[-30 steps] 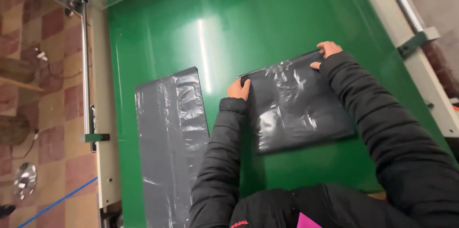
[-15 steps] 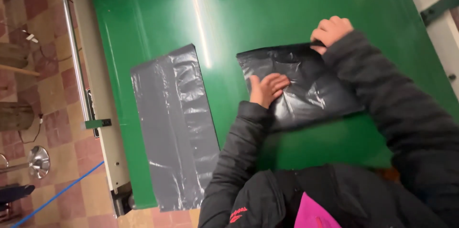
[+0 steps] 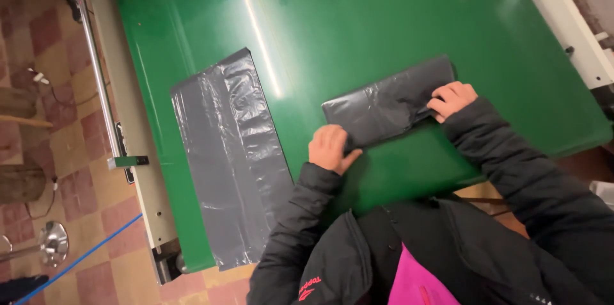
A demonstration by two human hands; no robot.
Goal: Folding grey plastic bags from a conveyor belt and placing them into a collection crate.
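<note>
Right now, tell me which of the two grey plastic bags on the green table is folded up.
The folded grey bag under both hands, left hand and right hand. It is a short, compact strip; the other grey bag, further left, lies spread flat and long, untouched.

I note: folded bag (image 3: 384, 108), thin crinkled grey plastic, slight sheen; flat bag (image 3: 230, 158), same; table (image 3: 358, 17), smooth glossy green.
</note>
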